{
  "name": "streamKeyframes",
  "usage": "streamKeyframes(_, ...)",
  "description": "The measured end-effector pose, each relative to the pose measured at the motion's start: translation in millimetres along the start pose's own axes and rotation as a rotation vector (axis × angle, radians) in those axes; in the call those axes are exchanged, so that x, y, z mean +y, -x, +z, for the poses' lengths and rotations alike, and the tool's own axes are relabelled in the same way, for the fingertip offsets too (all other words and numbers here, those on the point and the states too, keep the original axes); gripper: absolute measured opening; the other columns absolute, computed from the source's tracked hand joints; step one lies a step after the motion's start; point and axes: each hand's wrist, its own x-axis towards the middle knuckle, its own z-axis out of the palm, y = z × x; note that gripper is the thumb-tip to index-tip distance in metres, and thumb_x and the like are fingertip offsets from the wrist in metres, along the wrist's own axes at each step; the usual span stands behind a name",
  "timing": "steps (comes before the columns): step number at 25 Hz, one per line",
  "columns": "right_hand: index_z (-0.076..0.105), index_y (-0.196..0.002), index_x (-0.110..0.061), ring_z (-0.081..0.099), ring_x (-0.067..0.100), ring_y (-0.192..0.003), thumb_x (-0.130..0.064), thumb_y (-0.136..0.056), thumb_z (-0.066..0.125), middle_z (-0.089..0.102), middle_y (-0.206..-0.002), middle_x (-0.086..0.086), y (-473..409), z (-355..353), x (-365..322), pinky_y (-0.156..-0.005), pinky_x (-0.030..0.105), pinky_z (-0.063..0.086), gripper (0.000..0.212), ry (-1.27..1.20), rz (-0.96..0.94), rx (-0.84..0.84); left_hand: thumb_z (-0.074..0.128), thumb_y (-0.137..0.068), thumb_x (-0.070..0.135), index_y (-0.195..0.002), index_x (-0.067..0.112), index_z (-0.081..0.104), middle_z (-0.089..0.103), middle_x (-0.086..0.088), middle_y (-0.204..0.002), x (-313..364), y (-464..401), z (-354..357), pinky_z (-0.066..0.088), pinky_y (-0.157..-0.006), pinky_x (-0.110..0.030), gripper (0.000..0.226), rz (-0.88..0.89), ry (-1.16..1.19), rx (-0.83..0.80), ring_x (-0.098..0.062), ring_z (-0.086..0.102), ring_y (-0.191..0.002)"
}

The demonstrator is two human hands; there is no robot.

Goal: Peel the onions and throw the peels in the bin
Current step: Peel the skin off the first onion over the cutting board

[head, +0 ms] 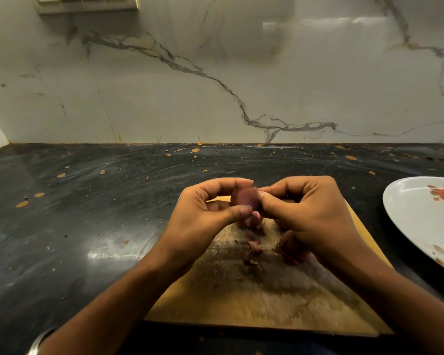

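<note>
Small red onion held over the board, skin being worked loose at its right side.

The left hand point(205, 208) grips the onion point(244, 199) between curled fingers on top and thumb below; the right hand point(303, 211) pinches at the onion's 3 o'clock edge with thumb and forefinger closed narrow, seemingly on a flap of skin, though the flap itself is too small to confirm. The onion sits above the far end of the wooden cutting board point(241, 298), where peel scraps point(254, 244) lie at 6 o'clock from it. A white plate point(415, 216) stands at 3 o'clock on the dark counter point(75, 201). No bin is in view. Recommendation: steady the bulb firmly, pull the skin in long strips, and collect the scraps afterwards for binning.
</note>
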Motion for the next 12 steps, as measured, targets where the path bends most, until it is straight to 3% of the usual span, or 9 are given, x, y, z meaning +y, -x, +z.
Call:
streamKeyframes(7, 0.077, -0.076, -0.015, 0.06, -0.002, -0.048, -0.02, -0.079, 0.077, 0.07, -0.059, -0.01, 4.5, 4.4, -2.2, -0.046, 0.009, 0.042, 0.006, 0.034, -0.064, 0.056, 0.078, -0.07, 0.005, -0.113, 0.014, 0.07, 0.075, -0.001, -0.108, 0.2, 3.8, 4.8, 0.057, -0.08, -0.022, 0.044, 0.048, -0.042, 0.039, -0.019, 0.074, -0.093)
streamKeyframes(12, 0.078, -0.085, -0.003, 0.056, -0.001, -0.043, -0.006, -0.086, 0.074, 0.068, -0.056, -0.006, 0.8, 2.9, 2.7, -0.042, 0.008, 0.04, 0.005, -0.169, 0.071, -0.006, 0.076, -0.07, -0.002, -0.11, 0.014, 0.07, 0.076, 0.001, -0.105, 1.8, 2.2, 2.6, 0.057, -0.077, -0.02, 0.043, 0.013, -0.009, 0.066, -0.017, 0.074, -0.091)
